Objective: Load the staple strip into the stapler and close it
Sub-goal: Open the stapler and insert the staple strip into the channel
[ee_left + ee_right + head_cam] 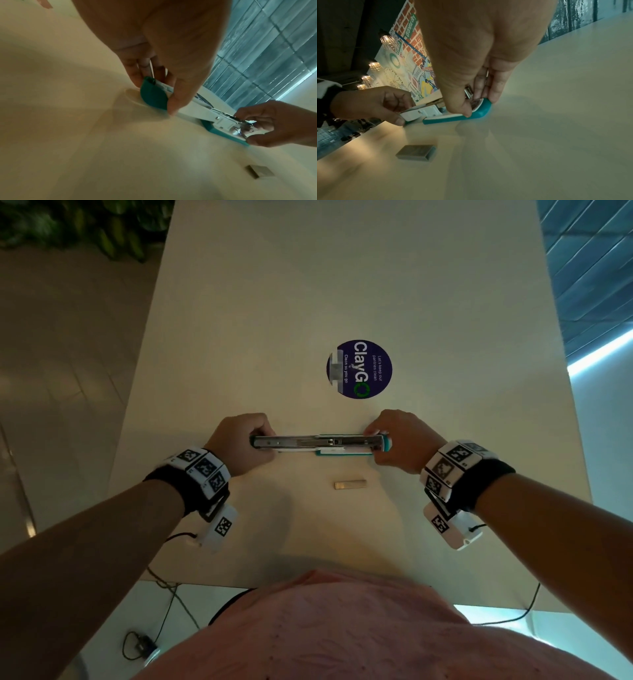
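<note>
A teal and white stapler (pixel 318 444) lies swung open, almost flat, across the cream table (pixel 342 285). My left hand (pixel 239 443) grips its left end, the teal-tipped cover (pixel 154 97), between thumb and fingers. My right hand (pixel 397 440) pinches the right end, where the teal base (pixel 447 119) curves up. The metal channel faces upward between the hands. A short grey staple strip (pixel 350 484) lies loose on the table just in front of the stapler, nearer my right hand; the same staple strip (pixel 416 150) shows in the right wrist view and, as the staple strip (pixel 259 173), in the left wrist view.
A round blue sticker (pixel 359 369) is stuck on the table behind the stapler. The table's near edge (pixel 239 585) runs close to my body, with cables (pixel 171 604) hanging below it. Plants (pixel 85 224) stand beyond the far left corner.
</note>
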